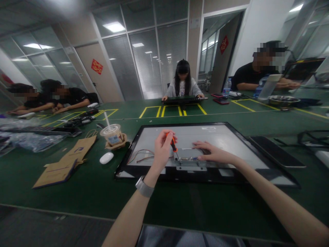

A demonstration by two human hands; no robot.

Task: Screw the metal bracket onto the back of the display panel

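An orange and black screwdriver (173,144) is gripped in my left hand (163,145), its shaft pointing down at the left end of a metal bracket (191,163). Whether the tip sits in a screw is too small to tell. My right hand (212,151) lies with fingers spread over the bracket's right side, steadying or touching it. Beneath both hands a large flat display panel (238,151) with a black frame lies back side up. Thin loose wires (144,157) run across the panel left of the bracket.
Left of the panel are a white mouse (106,158), a drink cup (111,133) with a straw and a brown paper bag (64,164). A dark phone-like slab (276,151) lies at right. Across the green table (97,192), a person (183,80) holds another panel; others sit at both sides.
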